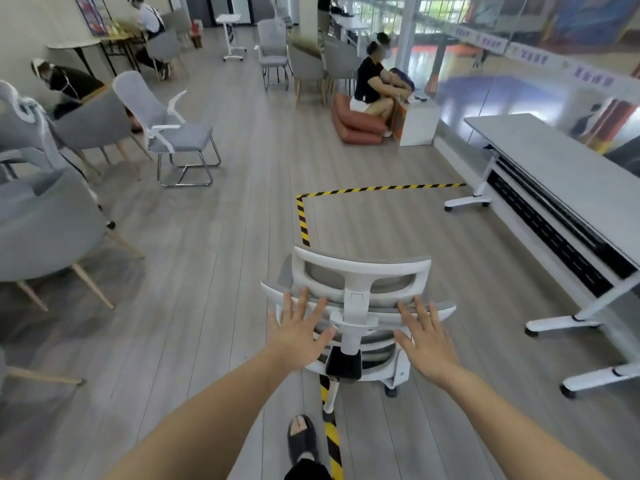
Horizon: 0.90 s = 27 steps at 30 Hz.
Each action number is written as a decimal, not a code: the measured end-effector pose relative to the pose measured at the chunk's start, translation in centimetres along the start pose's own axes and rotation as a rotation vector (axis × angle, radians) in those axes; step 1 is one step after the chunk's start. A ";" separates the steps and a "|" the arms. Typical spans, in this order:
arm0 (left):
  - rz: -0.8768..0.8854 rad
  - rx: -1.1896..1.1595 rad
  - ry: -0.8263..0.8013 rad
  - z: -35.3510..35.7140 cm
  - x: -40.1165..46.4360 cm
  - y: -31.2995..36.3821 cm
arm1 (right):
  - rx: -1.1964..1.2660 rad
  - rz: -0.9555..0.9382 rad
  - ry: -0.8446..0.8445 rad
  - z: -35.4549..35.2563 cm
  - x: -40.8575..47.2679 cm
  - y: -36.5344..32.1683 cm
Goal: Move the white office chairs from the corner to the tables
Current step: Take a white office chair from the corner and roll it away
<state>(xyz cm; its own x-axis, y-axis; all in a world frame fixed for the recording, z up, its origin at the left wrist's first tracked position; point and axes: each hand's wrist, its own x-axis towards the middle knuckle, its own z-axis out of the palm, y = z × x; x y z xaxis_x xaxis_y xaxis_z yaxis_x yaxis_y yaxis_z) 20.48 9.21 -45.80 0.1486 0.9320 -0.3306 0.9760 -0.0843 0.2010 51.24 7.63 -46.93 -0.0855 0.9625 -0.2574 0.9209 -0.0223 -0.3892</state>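
Note:
A white office chair (360, 271) with a grey mesh back and a headrest stands right in front of me, seen from behind. My left hand (299, 332) is spread flat with straight fingers at the left side of the backrest's top edge. My right hand (427, 341) is spread the same way at the right side. Neither hand curls round the frame. The chair's base and one caster (391, 391) show below, over a yellow-black tape line (303, 220). A long grey table (561, 168) on white wheeled legs stands to the right.
Grey tub chairs (45, 223) and a white-armed sled chair (173, 133) line the left side. A person sits on orange cushions (356, 126) ahead, others at far tables. A glass wall runs behind the table. My sandalled foot (303, 438) is on the wood floor beside the tape.

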 end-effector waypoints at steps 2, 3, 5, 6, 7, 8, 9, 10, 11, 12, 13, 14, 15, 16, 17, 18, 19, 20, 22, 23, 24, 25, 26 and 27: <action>0.016 -0.001 -0.020 -2.4 5.3 -1.0 | -0.005 0.014 0.005 -1.3 5.4 -0.7; 0.024 -0.008 -0.032 -3.7 7.8 -1.5 | 0.000 0.023 -0.005 -2.0 8.0 -1.0; 0.034 -0.021 -0.042 -6.2 12.8 -2.5 | 0.023 0.037 -0.032 -3.6 13.3 -1.6; 0.040 -0.020 -0.046 -7.4 15.4 -2.9 | 0.025 0.039 -0.043 -4.5 15.9 -1.8; 0.046 -0.017 -0.053 -8.5 17.9 -3.3 | 0.028 0.040 -0.049 -5.4 18.4 -2.1; 0.051 -0.010 -0.062 -9.4 20.4 -3.8 | 0.033 0.045 -0.052 -6.1 20.8 -2.4; 0.054 -0.004 -0.069 -10.4 22.7 -4.1 | 0.033 0.054 -0.050 -6.6 23.1 -2.7; 0.055 0.000 -0.074 -11.3 25.1 -4.5 | 0.028 0.064 -0.041 -7.1 25.3 -3.1; 0.059 -0.002 -0.077 -12.3 27.3 -4.9 | 0.021 0.074 -0.034 -7.4 27.6 -3.4; 0.065 -0.008 -0.082 -13.4 29.6 -5.2 | 0.020 0.088 -0.029 -8.0 29.8 -3.8; 0.073 -0.013 -0.088 -14.5 32.0 -5.6 | 0.024 0.102 -0.027 -8.6 32.2 -4.1; 0.081 -0.014 -0.093 -15.5 34.3 -6.0 | 0.022 0.112 -0.025 -9.4 34.4 -4.3; 0.089 -0.012 -0.100 -16.5 36.7 -6.3 | 0.017 0.120 -0.024 -10.1 36.6 -4.4; 0.094 -0.012 -0.104 -17.4 39.1 -6.6 | 0.006 0.124 -0.027 -10.8 38.8 -4.4; 0.098 -0.013 -0.103 -18.1 41.4 -6.8 | 0.000 0.126 -0.028 -11.5 40.9 -4.4; 0.100 -0.014 -0.100 -18.8 43.7 -6.9 | 0.001 0.128 -0.023 -12.1 43.1 -4.4; 0.103 -0.013 -0.096 -19.6 46.2 -6.9 | 0.002 0.129 -0.012 -12.7 45.4 -4.3; 0.105 -0.009 -0.093 -20.4 48.6 -7.0 | 0.004 0.129 0.004 -13.3 47.7 -4.3; 0.109 0.004 -0.104 -22.6 53.5 -7.0 | 0.012 0.128 0.030 -14.5 52.6 -4.3; 0.110 0.023 -0.116 -23.8 55.8 -6.9 | 0.019 0.130 0.034 -15.1 54.9 -4.2; 0.108 0.054 -0.123 -24.9 58.1 -6.7 | 0.022 0.133 0.038 -15.7 57.2 -4.0; 0.105 0.086 -0.127 -25.9 60.5 -6.5 | 0.020 0.137 0.039 -16.4 59.3 -3.9; 0.098 0.111 -0.134 -26.9 62.6 -6.1 | 0.019 0.143 0.037 -17.1 61.4 -3.8; 0.090 0.124 -0.139 -27.8 64.8 -5.8 | 0.022 0.149 0.041 -17.9 63.4 -3.7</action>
<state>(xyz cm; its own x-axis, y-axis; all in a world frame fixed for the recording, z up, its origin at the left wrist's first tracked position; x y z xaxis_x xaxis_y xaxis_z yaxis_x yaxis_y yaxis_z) 20.03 79.86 -42.73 0.2487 0.8616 -0.4425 0.9685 -0.2162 0.1233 49.18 73.61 -45.99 0.0674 0.9582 -0.2780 0.9137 -0.1712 -0.3685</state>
